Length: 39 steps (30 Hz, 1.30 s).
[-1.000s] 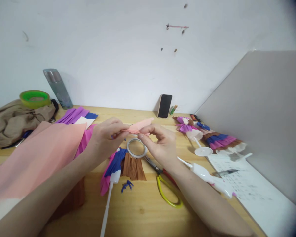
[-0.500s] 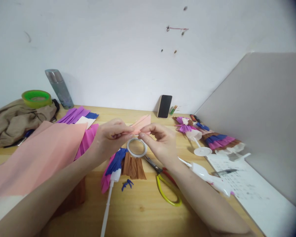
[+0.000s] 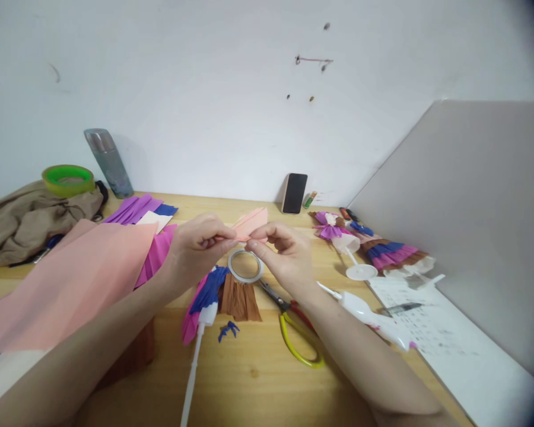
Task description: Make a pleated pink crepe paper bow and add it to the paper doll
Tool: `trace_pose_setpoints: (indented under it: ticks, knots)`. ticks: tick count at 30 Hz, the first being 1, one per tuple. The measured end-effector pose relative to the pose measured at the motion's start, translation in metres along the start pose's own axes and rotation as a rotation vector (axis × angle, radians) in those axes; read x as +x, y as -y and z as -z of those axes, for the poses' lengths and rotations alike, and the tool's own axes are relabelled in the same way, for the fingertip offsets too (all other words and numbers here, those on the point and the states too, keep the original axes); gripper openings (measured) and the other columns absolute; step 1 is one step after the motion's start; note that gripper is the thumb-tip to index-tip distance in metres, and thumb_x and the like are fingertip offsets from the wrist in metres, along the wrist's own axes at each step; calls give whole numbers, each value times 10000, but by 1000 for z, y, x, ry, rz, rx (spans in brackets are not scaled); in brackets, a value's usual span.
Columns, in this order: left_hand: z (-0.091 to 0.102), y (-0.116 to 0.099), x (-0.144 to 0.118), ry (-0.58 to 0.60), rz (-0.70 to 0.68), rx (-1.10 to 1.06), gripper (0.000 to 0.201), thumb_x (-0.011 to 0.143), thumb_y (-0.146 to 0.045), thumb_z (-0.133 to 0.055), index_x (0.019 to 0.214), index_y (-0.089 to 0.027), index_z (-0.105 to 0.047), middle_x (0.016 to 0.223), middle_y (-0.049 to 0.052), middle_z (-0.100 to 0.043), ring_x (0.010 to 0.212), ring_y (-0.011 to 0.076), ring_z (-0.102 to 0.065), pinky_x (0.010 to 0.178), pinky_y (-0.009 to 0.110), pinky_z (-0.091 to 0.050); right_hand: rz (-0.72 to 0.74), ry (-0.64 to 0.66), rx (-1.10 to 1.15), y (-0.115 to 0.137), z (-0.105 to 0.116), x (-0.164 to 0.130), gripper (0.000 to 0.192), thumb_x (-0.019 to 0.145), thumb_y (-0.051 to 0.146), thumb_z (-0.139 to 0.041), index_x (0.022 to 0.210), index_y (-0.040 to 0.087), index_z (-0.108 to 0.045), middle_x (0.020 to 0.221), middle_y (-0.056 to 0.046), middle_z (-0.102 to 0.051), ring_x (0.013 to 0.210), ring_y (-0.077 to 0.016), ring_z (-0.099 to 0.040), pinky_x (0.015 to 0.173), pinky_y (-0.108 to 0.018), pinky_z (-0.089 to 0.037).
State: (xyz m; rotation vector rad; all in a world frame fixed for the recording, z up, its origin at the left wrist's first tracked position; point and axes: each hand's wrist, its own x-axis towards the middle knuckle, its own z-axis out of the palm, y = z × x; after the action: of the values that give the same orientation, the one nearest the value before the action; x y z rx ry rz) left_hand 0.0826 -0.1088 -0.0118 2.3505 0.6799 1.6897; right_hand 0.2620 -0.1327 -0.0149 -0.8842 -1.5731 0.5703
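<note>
Between my two hands is a small piece of peach crepe paper (image 3: 253,220), pinched along its near edge. My left hand (image 3: 203,240) grips its left end with thumb and fingers, and my right hand (image 3: 282,249) pinches it a little to the right. Just below the fingertips lies a roll of narrow white tape (image 3: 245,279). Under and beside it are brown gathered crepe paper (image 3: 239,302) and a blue and magenta paper piece (image 3: 210,290) on a white stick (image 3: 191,373). Yellow-and-red-handled scissors (image 3: 289,314) rest below my right hand.
Large peach paper sheets (image 3: 71,284) cover the left side. At right are a white glue gun (image 3: 374,317), a written sheet (image 3: 467,356) and a layered paper figure (image 3: 396,252) near a grey partition (image 3: 480,207). A phone (image 3: 294,193) leans on the wall; a flask (image 3: 111,166) stands left.
The peach paper has tilted slightly between my fingers, and both hands keep their pinch on it. The view has shifted a little; the things on the table lie as before.
</note>
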Motion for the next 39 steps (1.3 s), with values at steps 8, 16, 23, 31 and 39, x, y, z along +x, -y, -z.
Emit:
trace_pose_setpoints:
  ticks: [8,16,23,31,39]
  knots:
    - [9,1,0,10,-385,192,131,867,-70,-594,797,-178,-619,706,-16,-587,597,84,-529,545,199,-433,27,97,177,-5,9,0,161,814,333,-677,919,233,-748,903,-40,-759,844,-200,-689,777,-338,-543]
    - [10,-8,-3,49,-453,226,153,842,-49,-625,862,-188,-565,667,-38,-594,487,69,-425,444,221,-363,-193,172,339,2,6,0,210,765,420,-756,916,278,-793,986,-46,-775,949,-224,-696,835,-366,-560]
    - [13,1,-2,42,-607,348,138,845,-50,-622,864,-183,-594,760,4,-649,582,95,-544,512,231,-449,-139,150,325,-2,9,-1,358,795,484,-714,1099,294,-721,1047,-38,-745,940,-225,-679,825,-376,-541]
    - [2,0,-2,-87,-225,182,112,844,-93,-655,804,-194,-626,819,-2,-587,722,107,-572,614,226,-489,122,181,47,-2,3,-3,363,762,308,-767,1076,256,-591,1345,-111,-576,1394,-317,-400,1048,-482,-413]
    - [-1,-15,-3,2,38,70,127,816,-140,-698,719,-204,-647,733,-11,-593,672,119,-527,600,267,-439,166,150,22,2,1,-1,132,809,177,-695,908,259,-670,1105,-75,-694,1363,-282,-453,1068,-487,-397]
